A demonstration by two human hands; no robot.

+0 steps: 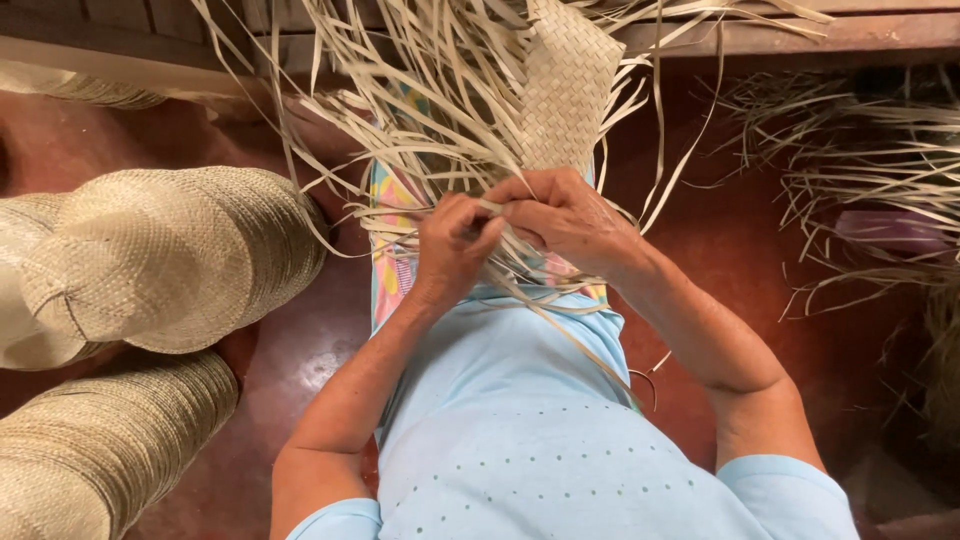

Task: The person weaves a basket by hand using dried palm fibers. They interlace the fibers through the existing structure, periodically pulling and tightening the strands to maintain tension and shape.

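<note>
A half-woven palm-straw piece [570, 90] lies over my lap, its woven panel pointing away from me and long loose strips [400, 110] fanning out on both sides. My left hand [452, 245] pinches a pale strip at the near edge of the weave. My right hand [565, 215] is curled against it, fingers closed on the same bundle of strips. Both hands touch each other above my colourful skirt and light blue shirt.
Stacks of finished woven straw hats [170, 255] stand on the red floor at my left, with another stack [100, 450] nearer. A heap of loose dry straw [860, 170] lies at the right. A wooden ledge [800, 35] runs along the far side.
</note>
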